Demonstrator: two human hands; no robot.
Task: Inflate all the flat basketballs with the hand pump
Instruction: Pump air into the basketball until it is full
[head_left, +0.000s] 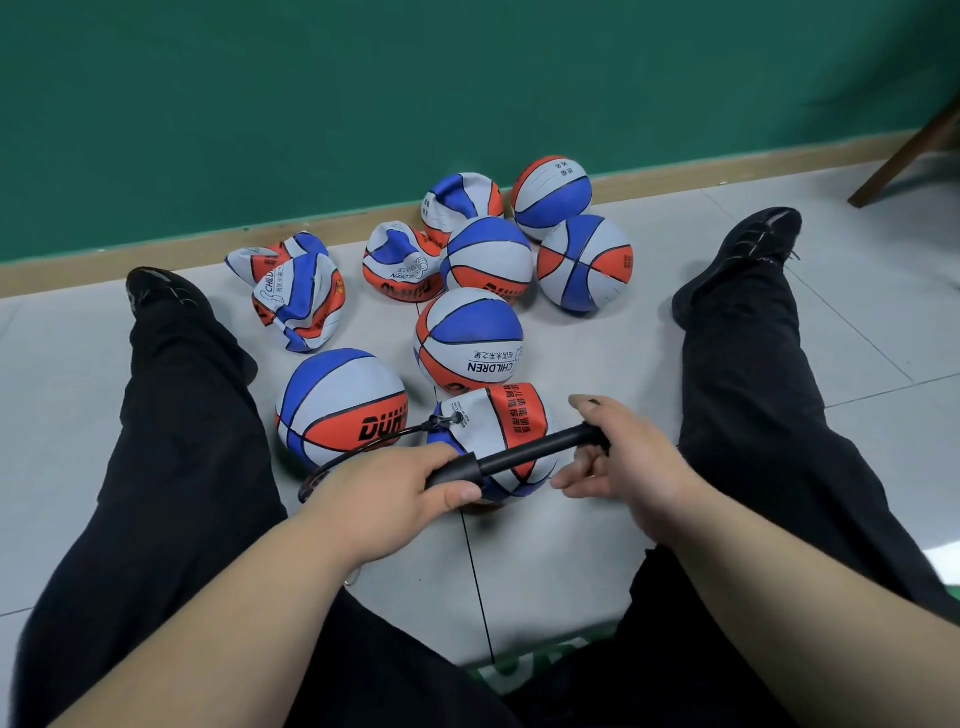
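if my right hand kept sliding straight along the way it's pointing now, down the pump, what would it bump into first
Most likely your left hand, which grips the barrel of the hand pump. The right hand holds the handle end and points leftward along the shaft toward it. The half-inflated ball sits just behind the pump; depth there is unclear.

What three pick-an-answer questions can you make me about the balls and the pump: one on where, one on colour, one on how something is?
1. Where is the hose plugged in?
A. the ball under the pump
B. a ball against the wall
C. nowhere

2. What colour is the pump?
A. red
B. black
C. yellow

3. How is the leftmost ball?
A. round and full
B. crumpled and flat
C. cut in half

Answers:
1 A, the hose ends at that ball's valve.
2 B, its barrel and handle are black.
3 B, its panels are folded and caved in.
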